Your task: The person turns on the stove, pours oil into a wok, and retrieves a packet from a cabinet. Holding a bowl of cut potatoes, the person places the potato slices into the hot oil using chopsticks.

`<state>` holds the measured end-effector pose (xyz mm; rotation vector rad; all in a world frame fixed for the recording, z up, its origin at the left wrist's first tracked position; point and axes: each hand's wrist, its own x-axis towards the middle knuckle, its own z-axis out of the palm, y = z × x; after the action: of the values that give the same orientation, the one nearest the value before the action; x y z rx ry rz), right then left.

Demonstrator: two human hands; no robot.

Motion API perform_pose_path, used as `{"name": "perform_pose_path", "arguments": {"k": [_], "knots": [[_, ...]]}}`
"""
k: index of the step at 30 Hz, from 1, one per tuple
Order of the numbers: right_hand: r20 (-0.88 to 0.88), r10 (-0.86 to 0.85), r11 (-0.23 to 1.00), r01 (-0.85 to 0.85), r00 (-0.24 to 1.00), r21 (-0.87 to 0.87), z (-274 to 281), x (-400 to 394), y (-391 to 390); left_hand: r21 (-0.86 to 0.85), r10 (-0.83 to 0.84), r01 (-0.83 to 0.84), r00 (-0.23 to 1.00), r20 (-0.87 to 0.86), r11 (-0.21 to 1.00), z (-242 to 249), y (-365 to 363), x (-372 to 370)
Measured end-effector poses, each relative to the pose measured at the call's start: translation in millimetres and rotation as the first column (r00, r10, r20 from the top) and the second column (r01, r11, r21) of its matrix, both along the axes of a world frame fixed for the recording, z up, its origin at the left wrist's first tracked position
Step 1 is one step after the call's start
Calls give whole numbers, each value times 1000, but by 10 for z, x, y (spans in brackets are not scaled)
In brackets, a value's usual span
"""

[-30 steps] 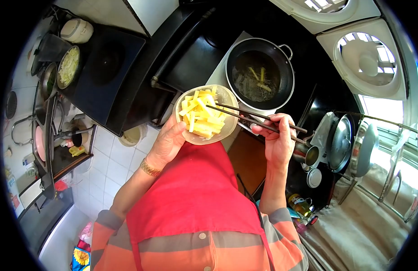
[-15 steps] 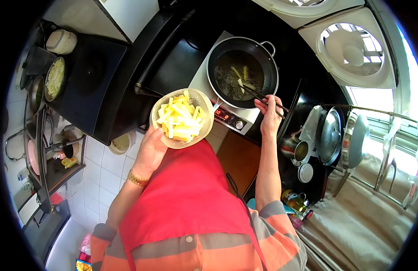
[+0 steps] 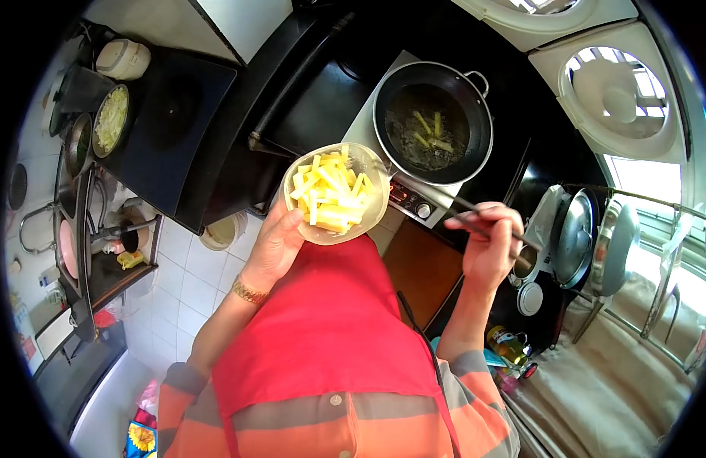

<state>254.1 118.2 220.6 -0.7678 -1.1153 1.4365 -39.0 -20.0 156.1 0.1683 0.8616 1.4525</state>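
Note:
My left hand grips the left side of a translucent bowl full of pale yellow strips. Dark chopsticks are held in my right hand, which is to the right of the bowl and below the pan; motion blurs them a little. Several greenish-yellow strips lie in oil in a black pan. Under the pan is a cooker with a lit red display and a knob.
A rack with a lid and plates stands at the right, near an oil bottle. A fan is at the upper right. Left of the bowl are a dark counter and a dish of shredded greens.
My right hand has moved away from the pan, down and right, with the chopsticks, whose tips are now outside it. The pale piece at their tips no longer shows. The whole view has shifted slightly.

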Motion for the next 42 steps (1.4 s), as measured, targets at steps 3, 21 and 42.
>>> {"name": "perform_pose_path", "arguments": {"k": [3, 21, 42], "knots": [[127, 178, 984, -178, 976, -13, 68, -232, -176, 6, -21, 21, 1000, 2, 1000, 75, 33, 5], [84, 121, 970, -99, 989, -222, -72, -361, -243, 48, -72, 74, 997, -27, 996, 132, 33, -23], [368, -243, 894, 355, 897, -275, -1167, 401, 625, -5, -35, 36, 998, 46, 999, 4, -3, -63]]}}
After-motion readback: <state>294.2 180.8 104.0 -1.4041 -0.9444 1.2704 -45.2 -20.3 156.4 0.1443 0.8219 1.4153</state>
